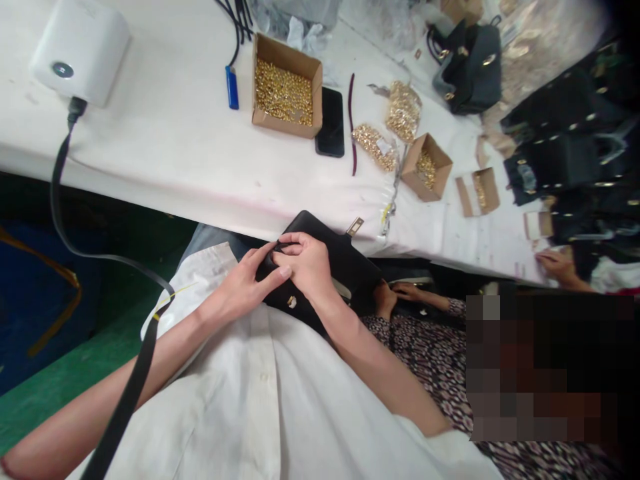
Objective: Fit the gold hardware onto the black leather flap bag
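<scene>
Principal item: a flat, black, leather-like bag [345, 257] with a gold-coloured metal clasp [355, 228], found at the centre of the frame, across the lap and against the table edge. This position presumably lets the body support it. Left hand [245, 279]: grasping the bag's left end, apparently to steady it. Right hand [306, 261]: fingers bent and pinching at the same end; any small part between the fingertips is hidden.

Beyond, on the white-covered table [200, 160], an open brown cardboard box [317, 90] of small gold-coloured metal pieces [283, 93] stands at upper centre, seemingly open for easy picking. A black smartphone [331, 123] lies just beside it. Two clear plastic packets [403, 110] of similar pieces lie right of centre, probably as stock. Further black bags [555, 153] are massed at upper right, and a co-worker's hand [407, 291] shows right of centre
</scene>
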Motion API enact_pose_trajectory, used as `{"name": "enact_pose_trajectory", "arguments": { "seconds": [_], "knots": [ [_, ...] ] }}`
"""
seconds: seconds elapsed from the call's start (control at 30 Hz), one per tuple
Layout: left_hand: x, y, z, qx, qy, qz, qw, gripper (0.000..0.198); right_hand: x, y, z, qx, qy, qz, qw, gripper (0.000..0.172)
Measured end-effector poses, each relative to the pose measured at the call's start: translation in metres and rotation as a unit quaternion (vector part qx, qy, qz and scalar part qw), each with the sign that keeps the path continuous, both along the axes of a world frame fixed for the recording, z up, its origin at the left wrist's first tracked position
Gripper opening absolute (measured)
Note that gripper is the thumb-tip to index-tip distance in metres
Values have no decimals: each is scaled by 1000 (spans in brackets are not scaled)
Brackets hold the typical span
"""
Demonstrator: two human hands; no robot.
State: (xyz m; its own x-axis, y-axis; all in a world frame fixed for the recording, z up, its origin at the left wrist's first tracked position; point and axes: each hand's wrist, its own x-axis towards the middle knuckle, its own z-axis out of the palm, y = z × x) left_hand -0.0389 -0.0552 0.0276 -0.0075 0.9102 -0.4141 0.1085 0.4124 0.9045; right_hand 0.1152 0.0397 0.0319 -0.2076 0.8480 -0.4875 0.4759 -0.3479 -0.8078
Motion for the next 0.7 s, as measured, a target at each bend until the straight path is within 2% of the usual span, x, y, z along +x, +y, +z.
{"name": "enact_pose_trajectory", "arguments": {
  "seconds": [0.23,0.33,0.53,0.7],
  "knots": [
    [14,-4,-9,25,24,27,999,77,3,-5,-5,52,22,34,998,26],
    [16,-3,-11,11,13,53,998,67,2,-4,-6,70,18,55,996,24],
    [10,-3,-10,-2,-38,98,994,55,-5,-6,4,134,-24,105,985,27],
    [7,-5,-7,4,-51,118,992,51,-9,-12,9,148,-31,119,981,17]
  ]
}}
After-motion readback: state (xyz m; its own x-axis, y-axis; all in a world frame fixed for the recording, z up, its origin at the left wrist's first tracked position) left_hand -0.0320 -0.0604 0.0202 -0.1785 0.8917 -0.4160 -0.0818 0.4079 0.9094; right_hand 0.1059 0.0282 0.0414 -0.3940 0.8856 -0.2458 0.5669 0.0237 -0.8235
